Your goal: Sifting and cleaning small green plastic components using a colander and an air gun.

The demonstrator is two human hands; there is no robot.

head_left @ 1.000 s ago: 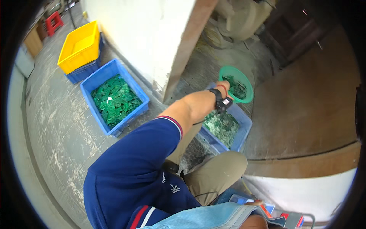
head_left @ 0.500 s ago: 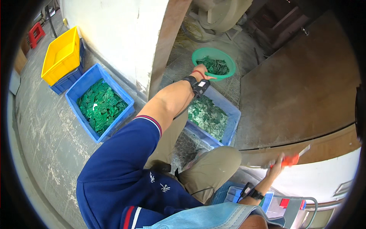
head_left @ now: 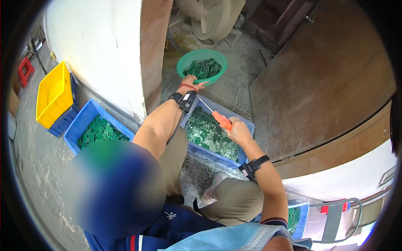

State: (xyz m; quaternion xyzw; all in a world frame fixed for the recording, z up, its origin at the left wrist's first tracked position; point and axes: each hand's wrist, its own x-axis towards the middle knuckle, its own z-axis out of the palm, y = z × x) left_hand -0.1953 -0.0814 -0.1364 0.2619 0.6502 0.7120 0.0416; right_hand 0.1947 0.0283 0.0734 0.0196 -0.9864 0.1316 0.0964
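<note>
My left hand [head_left: 193, 82] is closed on the near rim of a round green basin [head_left: 202, 54]. Dark green flat pieces [head_left: 203, 68] lie in the basin. In my right hand [head_left: 239, 131] is an orange-handled tool [head_left: 222, 120] with a thin metal blade, its tip pointing up and left near my left wrist. Below both hands sits a blue bin [head_left: 213, 157], holding many green pieces [head_left: 205, 127] that look dusted with white. Whether the blade touches anything is hard to tell.
A second blue bin [head_left: 73, 133] of green pieces stands at left, beside a yellow crate [head_left: 52, 102] stacked on a blue one. The white wall [head_left: 94, 54] ends behind my left arm. A brown door panel [head_left: 322, 96] is on the right. Beige machinery [head_left: 217, 21] stands at the back.
My right hand has swung from the far right to above the blue bin with the orange-handled tool. My left hand stays on the basin's rim. The whole view has shifted.
</note>
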